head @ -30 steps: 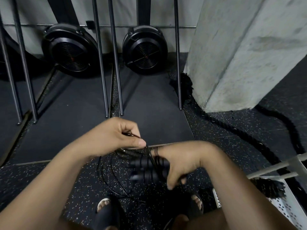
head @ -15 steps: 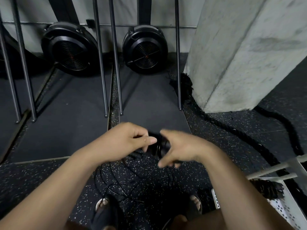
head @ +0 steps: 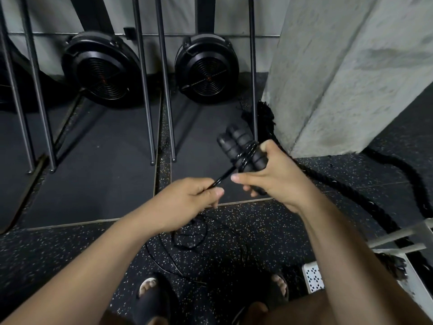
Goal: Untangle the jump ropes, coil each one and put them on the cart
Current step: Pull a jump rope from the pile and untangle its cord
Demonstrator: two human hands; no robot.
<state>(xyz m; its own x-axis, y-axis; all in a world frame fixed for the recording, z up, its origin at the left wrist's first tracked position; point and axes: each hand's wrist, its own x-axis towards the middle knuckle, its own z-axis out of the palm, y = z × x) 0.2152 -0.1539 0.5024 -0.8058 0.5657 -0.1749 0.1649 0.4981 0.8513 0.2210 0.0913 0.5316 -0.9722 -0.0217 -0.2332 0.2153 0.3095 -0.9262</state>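
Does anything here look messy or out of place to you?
Mostly the thin cord: it sprawls in loose loops on the floor by the person's feet, only partly wound round the handles that the right hand holds. The thick rope along the pillar has a frayed end.

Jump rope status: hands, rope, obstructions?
Right hand grips both handles, cord wrapped round them. Left hand pinches cord taut. Slack loops on floor; cart lower right.
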